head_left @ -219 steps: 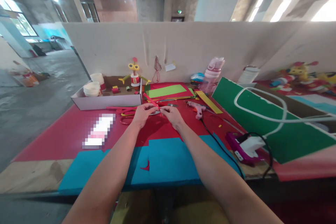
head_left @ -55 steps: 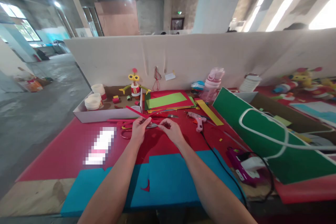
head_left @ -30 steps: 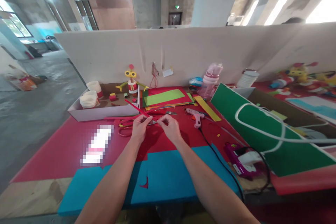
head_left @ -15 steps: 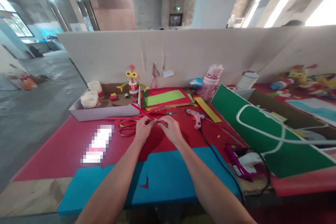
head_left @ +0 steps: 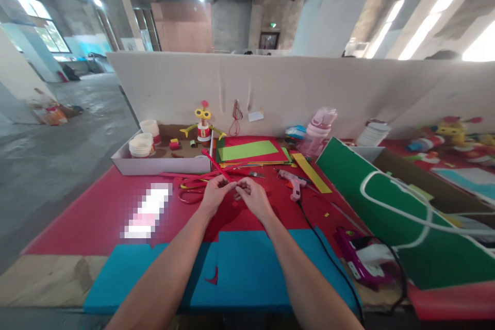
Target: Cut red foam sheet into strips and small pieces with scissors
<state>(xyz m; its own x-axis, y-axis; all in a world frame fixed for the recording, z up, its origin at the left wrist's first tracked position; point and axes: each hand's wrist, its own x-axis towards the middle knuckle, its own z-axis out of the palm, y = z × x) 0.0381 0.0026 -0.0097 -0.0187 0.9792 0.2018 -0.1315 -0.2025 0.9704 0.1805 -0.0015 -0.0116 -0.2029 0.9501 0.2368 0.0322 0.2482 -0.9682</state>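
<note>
Over the red table cover, my left hand (head_left: 215, 197) pinches a narrow red paper strip (head_left: 216, 164), whose free end slants up and away to the left. My right hand (head_left: 252, 198) is closed close beside it, fingertips at the strip's near end. Whether the right fingers grip the strip or something small is hidden. Just left of my hands lie more red strips (head_left: 176, 176) and a red loop (head_left: 189, 196) that looks like a scissor handle. A pink glue gun (head_left: 294, 184) rests to the right with its black cord trailing toward me.
Blue foam sheets (head_left: 251, 268) cover the near edge. Behind stand a white tray (head_left: 162, 166) with paper cups (head_left: 141, 145), a small figure (head_left: 203, 130) and stacked coloured sheets (head_left: 247, 151). At right are a yellow strip (head_left: 311, 172), purple power strip (head_left: 361, 260) and green-sided box (head_left: 371, 206).
The camera view has shifted, so the scene sits slightly lower and farther right. The red strip now slants more steeply, and my hands have stayed close together.
</note>
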